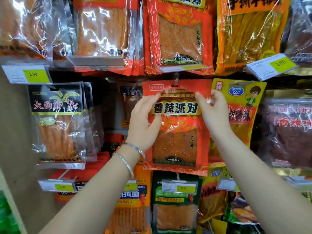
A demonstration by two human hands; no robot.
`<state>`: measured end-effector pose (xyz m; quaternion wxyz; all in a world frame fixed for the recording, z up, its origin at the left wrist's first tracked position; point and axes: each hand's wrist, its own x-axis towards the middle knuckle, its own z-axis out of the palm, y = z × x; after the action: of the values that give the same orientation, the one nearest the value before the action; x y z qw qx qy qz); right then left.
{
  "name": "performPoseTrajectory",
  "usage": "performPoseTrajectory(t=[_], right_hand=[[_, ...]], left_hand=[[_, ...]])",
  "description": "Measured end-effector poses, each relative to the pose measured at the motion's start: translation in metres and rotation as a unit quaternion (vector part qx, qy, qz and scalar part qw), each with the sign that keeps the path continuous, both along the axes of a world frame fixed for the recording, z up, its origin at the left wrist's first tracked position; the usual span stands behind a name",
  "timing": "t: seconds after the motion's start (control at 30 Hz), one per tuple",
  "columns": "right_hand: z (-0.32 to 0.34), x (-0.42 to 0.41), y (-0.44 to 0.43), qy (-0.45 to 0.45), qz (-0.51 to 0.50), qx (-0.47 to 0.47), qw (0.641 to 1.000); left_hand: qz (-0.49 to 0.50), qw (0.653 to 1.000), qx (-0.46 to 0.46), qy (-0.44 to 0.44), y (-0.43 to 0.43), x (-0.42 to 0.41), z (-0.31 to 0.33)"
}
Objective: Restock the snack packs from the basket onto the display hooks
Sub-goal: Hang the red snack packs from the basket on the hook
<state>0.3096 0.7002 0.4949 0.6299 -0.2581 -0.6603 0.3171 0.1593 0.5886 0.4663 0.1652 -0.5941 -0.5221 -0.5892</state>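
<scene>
Left hand (143, 119) & right hand (214, 110) pinch flat red plastic snack pack (177, 142) up top — looks light, floppy; hold nr its hole.

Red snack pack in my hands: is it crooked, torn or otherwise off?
Nothing stands out. The red snack pack sits roughly level, hang hole at the display hook, wrapper intact; left hand and right hand pinch its top.

Flat red plastic snack pack (177, 135), clear window showing orange strips, big black characters on a gold banner. Upright, front facing me. My left hand (143, 122) and right hand (214, 110) pinch its upper side edges. Its top hang hole sits right at the thin metal display hook (176, 80), prong poking through.
</scene>
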Motion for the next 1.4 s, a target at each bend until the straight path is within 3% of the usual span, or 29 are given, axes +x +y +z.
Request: performPoseTrajectory(t=[0.1, 0.2, 0.3, 0.5, 0.77, 0.97, 1.07, 1.2, 1.3, 1.4], right_hand=[[-0.035, -0.001, -0.009, -0.055, -0.116, 0.142, 0.981], [-0.073, -0.003, -0.014, -0.146, -0.252, 0.285, 0.913], [-0.099, -0.01, -0.012, -0.241, -0.281, 0.344, 0.863], [-0.1, -0.033, 0.005, -0.391, -0.311, 0.284, 0.818], [-0.079, -0.071, 0.042, -0.526, -0.33, 0.161, 0.767], [-0.054, -0.087, 0.05, -0.541, -0.252, 0.023, 0.802], [-0.049, -0.082, 0.034, -0.46, -0.147, -0.028, 0.875], [-0.066, -0.066, -0.018, -0.344, -0.081, -0.063, 0.933], [-0.102, -0.051, -0.071, -0.246, -0.026, -0.086, 0.965], [-0.162, -0.03, -0.134, -0.206, 0.014, -0.137, 0.969]], left_hand=[[0.052, 0.995, -0.083, 0.019, 0.006, -0.013, -0.027], [0.062, 0.986, -0.153, 0.034, 0.011, -0.024, -0.051], [0.073, 0.979, -0.186, 0.039, 0.018, -0.036, -0.066], [0.041, 0.965, -0.259, -0.008, 0.041, -0.062, -0.073], [0.03, 0.947, -0.315, -0.049, 0.08, -0.09, -0.062], [-0.007, 0.927, -0.362, -0.101, 0.096, -0.093, -0.045], [-0.028, 0.93, -0.354, -0.092, 0.082, -0.09, -0.044], [-0.062, 0.948, -0.297, -0.1, 0.028, -0.076, -0.055], [-0.092, 0.96, -0.216, -0.15, -0.038, -0.058, -0.082], [-0.114, 0.946, -0.217, -0.213, -0.114, -0.039, -0.132]])
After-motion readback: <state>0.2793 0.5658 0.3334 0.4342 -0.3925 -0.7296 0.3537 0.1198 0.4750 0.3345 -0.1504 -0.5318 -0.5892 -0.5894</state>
